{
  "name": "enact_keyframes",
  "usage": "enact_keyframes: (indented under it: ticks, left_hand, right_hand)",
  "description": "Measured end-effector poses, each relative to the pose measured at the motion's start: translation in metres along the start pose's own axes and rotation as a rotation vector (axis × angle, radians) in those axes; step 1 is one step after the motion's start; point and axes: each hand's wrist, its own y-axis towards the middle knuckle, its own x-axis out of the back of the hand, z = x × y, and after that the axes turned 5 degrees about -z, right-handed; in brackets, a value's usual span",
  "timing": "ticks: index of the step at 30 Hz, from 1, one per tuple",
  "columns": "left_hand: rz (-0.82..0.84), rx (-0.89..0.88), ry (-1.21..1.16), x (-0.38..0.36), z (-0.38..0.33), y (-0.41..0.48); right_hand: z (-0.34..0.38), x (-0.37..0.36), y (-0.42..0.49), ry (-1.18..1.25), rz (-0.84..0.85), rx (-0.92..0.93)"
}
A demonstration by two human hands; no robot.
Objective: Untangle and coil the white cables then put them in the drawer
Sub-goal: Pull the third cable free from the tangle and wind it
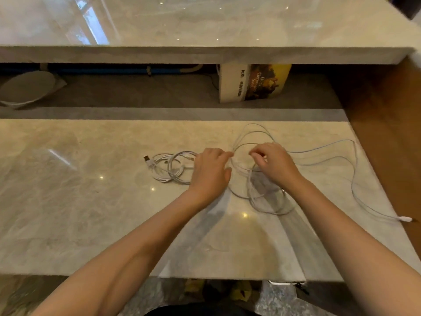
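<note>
We work at a big shiny stone bench (91, 201). Most of its left side and the part close to us is bare, so we have lots of room to move there. The far edge drops to a lower shelf with a book (255, 83) and a round white thing (27, 87) on it. The right edge is close to our work, with brown wood past it.

The long thin cable (330, 153) is the big job left. It lies in wide loose loops to the right, and its white plug end (405, 218) sits right at the right edge, so it could slip off.

Our right hand (275, 165) is curled, its fingertips pinching a strand of that cable. Our left hand (210, 172) is curled too, fingertips pinching the loops where they meet.

The smaller cable (170, 169) looks done. It sits in a neat coil just left of our left hand, its plug (147, 159) poking out.

We think we are about halfway. One cable is coiled and one is not. We cannot see any drawer yet, so nothing is put away.
</note>
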Motion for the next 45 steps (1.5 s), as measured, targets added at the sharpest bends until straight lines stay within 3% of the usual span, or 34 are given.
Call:
enact_keyframes:
  ticks: [5, 13, 18, 22, 26, 29, 32, 34, 41, 43, 45]
  left_hand:
    - [0.152, -0.090, -0.029, -0.037, -0.027, 0.004]
    - [0.206, -0.015, -0.099, -0.050, -0.029, -0.002]
    - [0.151, 0.055, -0.256, -0.044, -0.031, -0.004]
    - [-0.163, 0.108, -0.311, -0.031, -0.040, -0.009]
    - [-0.351, -0.042, -0.170, -0.021, -0.051, -0.011]
    - [-0.367, -0.172, -0.199, -0.011, -0.058, -0.016]
    - [-0.188, -0.193, -0.333, -0.001, -0.059, -0.022]
    - [-0.113, -0.169, -0.354, 0.002, -0.055, -0.025]
    - [-0.339, -0.192, -0.400, 0.042, -0.041, -0.015]
    - [-0.358, -0.143, -0.450, 0.055, -0.038, -0.010]
    - [-0.358, -0.094, -0.507, 0.062, -0.035, -0.007]
  right_hand:
    - [-0.035, 0.009, -0.034, -0.093, 0.176, -0.036]
    - [-0.046, -0.004, -0.043, -0.109, 0.171, -0.122]
    - [-0.036, 0.006, -0.039, 0.186, 0.097, -0.163]
    - [-0.016, 0.018, -0.032, 0.569, -0.033, -0.318]
    - [0.009, 0.039, -0.020, 0.934, -0.033, -0.421]
    - [0.026, 0.052, -0.011, 1.105, 0.002, -0.438]
    - [0.036, 0.059, -0.004, 1.210, 0.024, -0.454]
    - [0.042, 0.059, -0.001, 1.222, 0.036, -0.456]
    - [0.055, 0.069, 0.003, 1.115, 0.042, -0.393]
    - [0.054, 0.070, 0.004, 0.962, 0.064, -0.324]
    - [0.052, 0.067, 0.004, 0.647, 0.068, -0.164]
